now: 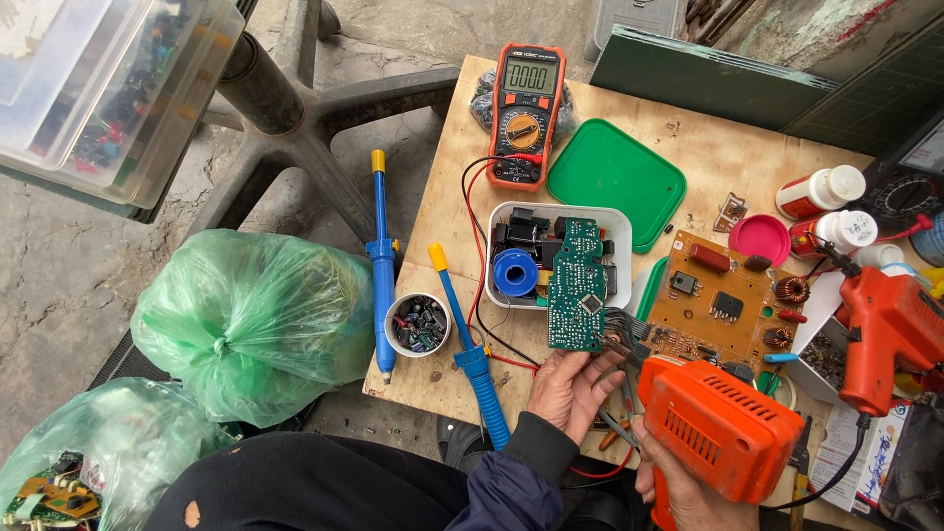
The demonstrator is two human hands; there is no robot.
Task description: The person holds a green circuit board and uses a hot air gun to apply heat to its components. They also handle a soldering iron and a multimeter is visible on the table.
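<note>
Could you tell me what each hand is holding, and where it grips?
Left hand holds the green circuit board by its lower edge; right hand grips the orange soldering gun by its handle.

Plywood desk (708, 147): multimeter (523, 116) at far edge, green lid (618, 177) beside it. White tub (559, 254) mid-desk, brown circuit board (723, 300) toward right edge. Left edge: two blue desoldering pumps (382, 265) (470, 344), small parts cup (418, 324) between them.
</note>
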